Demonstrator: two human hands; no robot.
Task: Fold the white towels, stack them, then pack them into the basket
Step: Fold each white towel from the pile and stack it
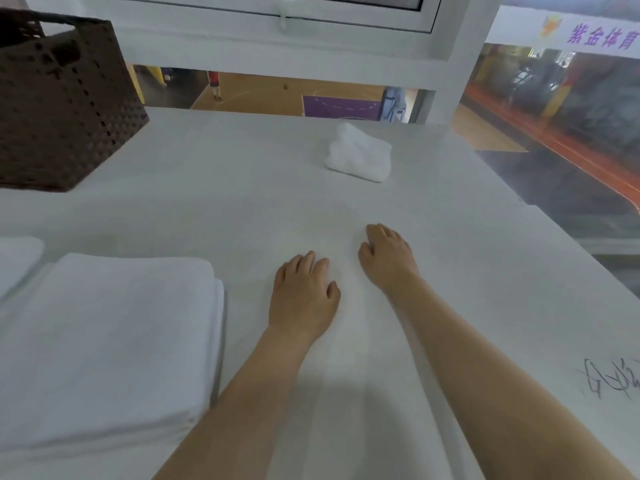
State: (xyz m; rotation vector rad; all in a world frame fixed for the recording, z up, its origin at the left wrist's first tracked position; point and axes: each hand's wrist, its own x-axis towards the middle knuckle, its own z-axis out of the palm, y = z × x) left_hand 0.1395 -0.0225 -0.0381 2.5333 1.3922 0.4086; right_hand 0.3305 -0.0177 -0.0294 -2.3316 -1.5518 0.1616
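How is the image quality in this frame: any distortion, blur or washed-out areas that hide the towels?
Head view: wide-angle bending at the basket and table edges; soft, slightly hazy focus; flat lighting leaves the folded towel stack and crumpled towel low in contrast against the white table.

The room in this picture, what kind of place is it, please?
Probably a towel or laundry room in a sports centre. A window looks down on a basketball court, folded white towels lie on the table, and a basket stands nearby.

basket far left, towel stack beside
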